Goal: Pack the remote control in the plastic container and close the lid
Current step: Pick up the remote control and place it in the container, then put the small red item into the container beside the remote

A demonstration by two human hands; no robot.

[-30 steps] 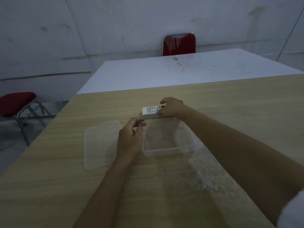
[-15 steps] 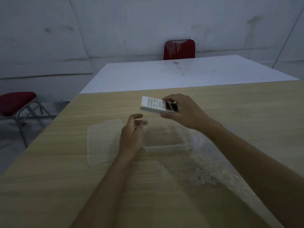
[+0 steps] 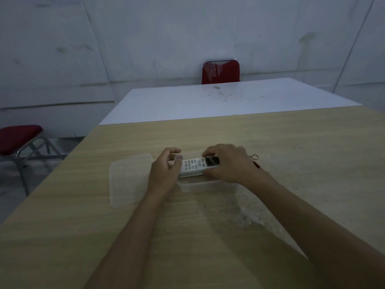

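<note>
A white remote control (image 3: 195, 166) with grey buttons and a dark screen lies lengthwise over the clear plastic container (image 3: 208, 185) on the wooden table. My right hand (image 3: 227, 163) grips the remote's screen end from above. My left hand (image 3: 166, 167) rests at the container's left side, its fingers curled at the rim and touching the remote's button end. The clear lid (image 3: 129, 180) lies flat on the table just left of the container, partly under my left wrist.
A small key ring with a dark tag (image 3: 255, 160) lies right of my right hand. White powdery smears (image 3: 248, 215) mark the table in front of the container. A white table (image 3: 218, 101) adjoins behind, with red chairs (image 3: 220, 71) beyond and at the left (image 3: 18, 138).
My right hand has brought the remote down from the air onto the container. My left hand stayed at the container's left rim. The camera tilted down.
</note>
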